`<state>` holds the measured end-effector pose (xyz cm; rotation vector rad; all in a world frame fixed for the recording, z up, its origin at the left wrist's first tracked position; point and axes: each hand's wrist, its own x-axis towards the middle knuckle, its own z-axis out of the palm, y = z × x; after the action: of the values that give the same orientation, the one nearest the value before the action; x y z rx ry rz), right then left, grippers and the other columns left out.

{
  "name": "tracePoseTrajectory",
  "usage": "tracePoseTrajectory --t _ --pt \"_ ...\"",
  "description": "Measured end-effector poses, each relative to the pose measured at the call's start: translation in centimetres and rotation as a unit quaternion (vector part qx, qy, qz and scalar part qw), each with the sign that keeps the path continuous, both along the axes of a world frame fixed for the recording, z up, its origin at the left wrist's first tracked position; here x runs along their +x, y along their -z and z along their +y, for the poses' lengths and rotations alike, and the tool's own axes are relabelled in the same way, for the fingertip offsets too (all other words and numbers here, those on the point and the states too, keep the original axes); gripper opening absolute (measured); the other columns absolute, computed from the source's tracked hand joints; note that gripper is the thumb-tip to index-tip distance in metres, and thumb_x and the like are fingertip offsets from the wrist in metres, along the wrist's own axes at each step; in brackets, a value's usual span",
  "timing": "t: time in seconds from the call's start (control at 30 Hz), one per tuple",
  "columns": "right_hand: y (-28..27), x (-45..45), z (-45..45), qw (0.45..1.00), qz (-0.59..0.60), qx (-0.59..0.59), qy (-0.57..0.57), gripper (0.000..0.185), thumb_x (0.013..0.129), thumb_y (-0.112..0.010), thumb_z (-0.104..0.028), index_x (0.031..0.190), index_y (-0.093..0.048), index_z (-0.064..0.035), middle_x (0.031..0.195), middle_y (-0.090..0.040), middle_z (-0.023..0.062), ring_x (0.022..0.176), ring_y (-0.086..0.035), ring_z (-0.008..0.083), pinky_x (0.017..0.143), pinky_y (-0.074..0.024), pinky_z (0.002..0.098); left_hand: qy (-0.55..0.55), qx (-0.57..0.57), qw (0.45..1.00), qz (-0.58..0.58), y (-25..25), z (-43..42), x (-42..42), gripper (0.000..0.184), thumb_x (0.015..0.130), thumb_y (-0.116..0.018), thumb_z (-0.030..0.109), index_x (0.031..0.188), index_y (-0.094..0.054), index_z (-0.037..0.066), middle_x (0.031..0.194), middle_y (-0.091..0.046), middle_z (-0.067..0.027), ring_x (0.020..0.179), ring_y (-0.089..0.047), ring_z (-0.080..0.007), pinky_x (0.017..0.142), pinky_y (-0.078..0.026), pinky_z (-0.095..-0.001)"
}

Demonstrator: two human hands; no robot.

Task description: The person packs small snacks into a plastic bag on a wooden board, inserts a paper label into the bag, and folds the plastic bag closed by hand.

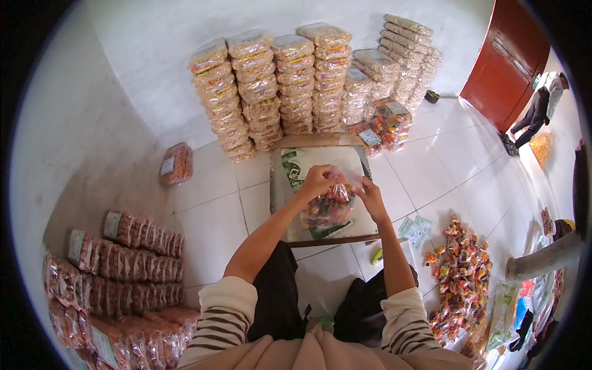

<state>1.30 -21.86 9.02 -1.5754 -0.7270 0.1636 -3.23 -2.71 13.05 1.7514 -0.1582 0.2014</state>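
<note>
A clear plastic bag filled with small red and orange wrapped pieces stands on a low table between my knees. My left hand is closed on the bag's gathered top, on its left side. From the right, my right hand pinches the loose plastic at the bag's mouth. Both hands are just above the filled part. The table top carries a green and white printed sheet, partly covered by the bag and my hands.
Stacked snack bags line the back wall. Packed brown bags fill the left. A pile of small wrapped packets lies right, near printed labels and a yellow-green tool. A person is by the red door.
</note>
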Motion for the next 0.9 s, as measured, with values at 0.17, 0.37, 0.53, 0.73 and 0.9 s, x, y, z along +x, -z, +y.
tracePoseTrajectory --t 0.17,0.37,0.53,0.73,0.9 --pt "0.4 -0.6 1.9 0.992 0.037 0.051 0.107 0.023 0.089 -0.052 -0.022 0.082 -0.053 -0.0003 0.075 -0.052 0.0013 0.074 -0.048 0.0084 0.069 -0.0383 0.0234 -0.016 -0.022 1.0 0.003 -1.0 -0.9 -1.3 0.024 0.073 -0.073 0.024 0.078 -0.063 0.002 0.05 -0.045 0.0041 0.041 -0.039 -0.0031 0.037 -0.028 -0.0213" --pt "-0.3 -1.5 4.2 0.978 0.079 0.066 0.183 0.034 0.093 -0.044 -0.026 0.068 -0.046 -0.0024 0.057 -0.039 -0.0006 0.057 -0.037 0.0072 0.052 -0.0327 0.0244 -0.109 -0.071 0.99 -0.063 -0.4 -1.3 -1.8 0.019 0.074 -0.071 0.018 0.075 -0.059 0.003 0.05 -0.043 0.0034 0.041 -0.035 -0.0032 0.038 -0.027 -0.0213" --pt "0.3 -0.8 4.7 0.974 -0.002 0.016 0.224 0.035 0.093 -0.043 -0.027 0.069 -0.048 -0.0025 0.055 -0.038 0.0003 0.053 -0.035 0.0077 0.049 -0.0313 0.0256 -0.13 -0.131 0.983 -0.012 -0.4 -1.4 -2.1 0.021 0.075 -0.07 0.018 0.071 -0.056 0.002 0.049 -0.04 0.0037 0.046 -0.034 -0.002 0.042 -0.029 -0.0218" --pt "-0.5 -0.4 4.4 0.985 0.052 0.014 0.162 0.027 0.091 -0.048 -0.023 0.072 -0.051 -0.0037 0.055 -0.039 -0.0027 0.053 -0.035 0.0051 0.046 -0.0294 0.0232 -0.14 0.064 0.962 -0.225 -0.3 -1.7 -1.7 0.021 0.072 -0.071 0.018 0.072 -0.056 0.003 0.069 -0.05 -0.0025 0.064 -0.047 -0.012 0.058 -0.04 -0.0267" --pt "-0.5 0.3 4.1 0.994 0.077 0.004 0.08 0.008 0.089 -0.05 -0.013 0.089 -0.047 -0.006 0.057 -0.043 -0.0038 0.052 -0.038 0.003 0.044 -0.0287 0.0207 -0.15 0.158 0.907 -0.36 -1.2 -1.7 -1.3 0.022 0.072 -0.07 0.017 0.078 -0.057 0.0 0.092 -0.052 -0.0109 0.085 -0.053 -0.023 0.076 -0.043 -0.0341"
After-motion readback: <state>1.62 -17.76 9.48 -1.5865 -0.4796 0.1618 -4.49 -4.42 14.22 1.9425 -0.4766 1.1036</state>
